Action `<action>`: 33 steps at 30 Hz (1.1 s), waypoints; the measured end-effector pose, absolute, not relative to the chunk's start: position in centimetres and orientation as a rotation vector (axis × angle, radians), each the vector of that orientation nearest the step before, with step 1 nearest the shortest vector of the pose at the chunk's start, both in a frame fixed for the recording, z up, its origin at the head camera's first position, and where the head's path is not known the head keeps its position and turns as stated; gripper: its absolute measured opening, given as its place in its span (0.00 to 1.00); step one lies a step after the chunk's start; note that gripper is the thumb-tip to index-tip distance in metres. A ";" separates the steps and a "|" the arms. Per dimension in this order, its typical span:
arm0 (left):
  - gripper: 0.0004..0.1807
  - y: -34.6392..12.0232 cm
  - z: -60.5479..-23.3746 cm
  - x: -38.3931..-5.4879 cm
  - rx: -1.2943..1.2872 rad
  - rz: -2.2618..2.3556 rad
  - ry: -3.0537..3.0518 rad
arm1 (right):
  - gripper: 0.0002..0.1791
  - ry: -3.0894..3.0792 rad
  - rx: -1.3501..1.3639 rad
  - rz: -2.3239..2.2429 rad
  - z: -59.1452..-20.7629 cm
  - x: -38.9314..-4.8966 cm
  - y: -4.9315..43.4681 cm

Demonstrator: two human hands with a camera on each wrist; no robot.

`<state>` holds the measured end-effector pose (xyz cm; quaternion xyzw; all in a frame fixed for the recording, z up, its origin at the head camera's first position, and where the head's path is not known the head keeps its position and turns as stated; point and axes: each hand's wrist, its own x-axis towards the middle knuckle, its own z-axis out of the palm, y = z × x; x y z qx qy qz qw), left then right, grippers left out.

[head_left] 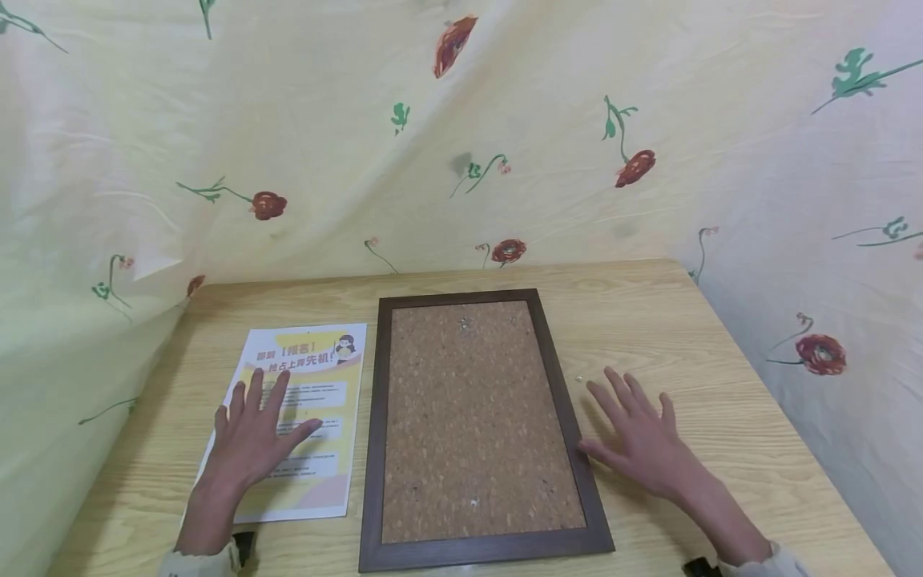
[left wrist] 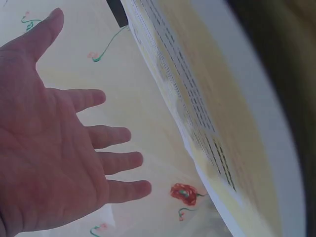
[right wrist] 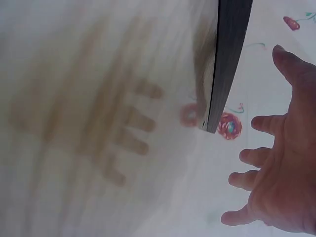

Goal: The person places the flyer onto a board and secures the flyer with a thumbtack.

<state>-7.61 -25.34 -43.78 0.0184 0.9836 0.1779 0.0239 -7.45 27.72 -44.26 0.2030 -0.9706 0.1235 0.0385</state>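
A framed cork board (head_left: 476,417) with a dark brown border lies on the wooden table. Left of it lies a printed poster (head_left: 335,445) with a yellow and pink design and a cartoon figure. Over the poster, my left hand (head_left: 248,445) is spread with palm down and holds nothing; the left wrist view shows its palm apart from the sheet. My right hand (head_left: 642,449) hovers over the table beside the board's right edge, fingers spread, thumb overlapping the frame in the head view. Its palm is bare in the right wrist view.
A tiny shiny bit (head_left: 579,378) lies on the table (head_left: 721,385) between the board and my right hand. Small shiny spots (head_left: 465,324) mark the cork near its top and bottom. Flowered cloth (head_left: 324,144) hangs behind the table and along both sides.
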 end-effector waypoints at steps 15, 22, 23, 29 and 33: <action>0.58 -26.2 -43.9 -7.4 -0.064 0.549 2.904 | 0.48 -2.935 0.727 0.353 -45.1 -5.2 26.7; 0.60 -26.6 -43.9 -7.3 -0.101 0.556 2.863 | 0.46 -2.973 0.702 0.368 -44.9 -3.9 26.2; 0.61 -26.7 -43.9 -7.3 -0.109 0.557 2.856 | 0.46 -2.978 0.699 0.369 -44.8 -3.7 26.2; 0.62 -26.9 -43.7 -7.3 -0.164 0.571 2.800 | 0.45 -3.004 0.699 0.365 -44.8 -2.7 26.0; 0.63 -27.1 -43.6 -7.4 -0.213 0.595 2.753 | 0.45 -3.050 0.677 0.407 -44.8 -2.1 25.9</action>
